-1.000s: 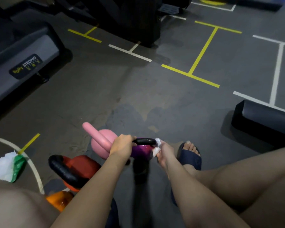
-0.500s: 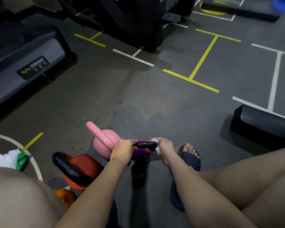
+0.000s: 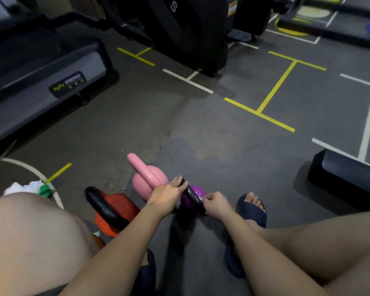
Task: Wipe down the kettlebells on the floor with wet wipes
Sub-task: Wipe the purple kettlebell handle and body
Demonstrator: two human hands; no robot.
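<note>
lower centre: left hand (image 3: 169, 196) fingers wrap black handle (image 3: 193, 197) of purple kettlebell (image 3: 196, 189); right hand (image 3: 217, 205) fingers pinch wet wipe (image 3: 200, 198) against it. handle wipe in progress; next probably a regrip to reach the body.

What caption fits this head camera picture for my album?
Left hand grips the black handle of the purple kettlebell; right hand holds a wipe against it.

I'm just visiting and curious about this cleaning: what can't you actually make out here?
Wet wipe: head view, nearly all buried in the right hand; only a white sliver shows.
Purple kettlebell: head view, mostly covered by its black handle and the left hand.
Orange object: head view, hidden behind the left knee; unidentifiable.
White-and-green bundle: head view, cut off by the knee, too blurred to name.
</note>
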